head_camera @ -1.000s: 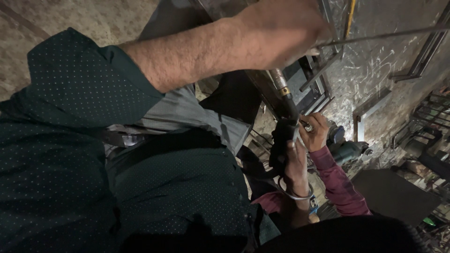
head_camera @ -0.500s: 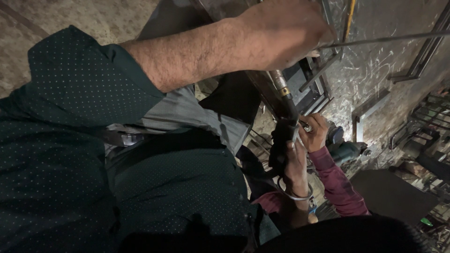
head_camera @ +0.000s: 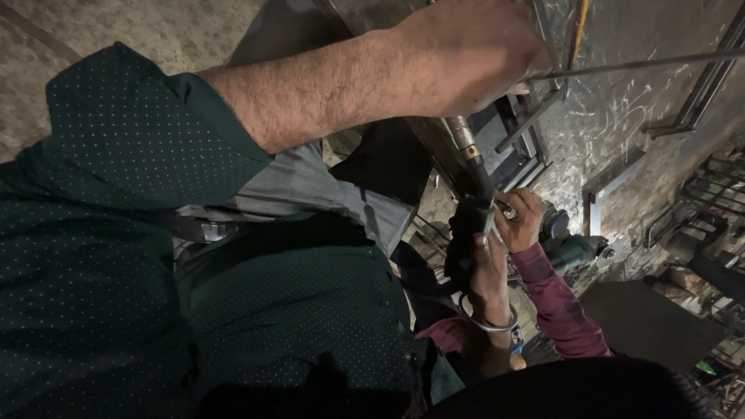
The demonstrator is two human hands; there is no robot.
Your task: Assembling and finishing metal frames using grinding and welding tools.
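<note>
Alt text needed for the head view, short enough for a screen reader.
Seen from above, a person in a dark green dotted shirt reaches one bare hand onto a thin metal rod by a steel frame. Below, a co-worker in a maroon sleeve grips a black-handled welding torch with both hands.

Single view, head-worn camera. Looks steeply down along the wearer's own body: the dark dotted shirt [head_camera: 101, 256] fills the left and lower frame, very close to the lens. One forearm crosses the top of the frame from the left, ending in a hand [head_camera: 466, 58] at upper centre, also close. Horizon is rolled; the floor [head_camera: 605, 116] lies to the upper right, farther off. A second person in a maroon sleeve [head_camera: 555, 299] sits below at mid distance, right of centre. Only one camera, so there is no overlap between views to log.
</note>
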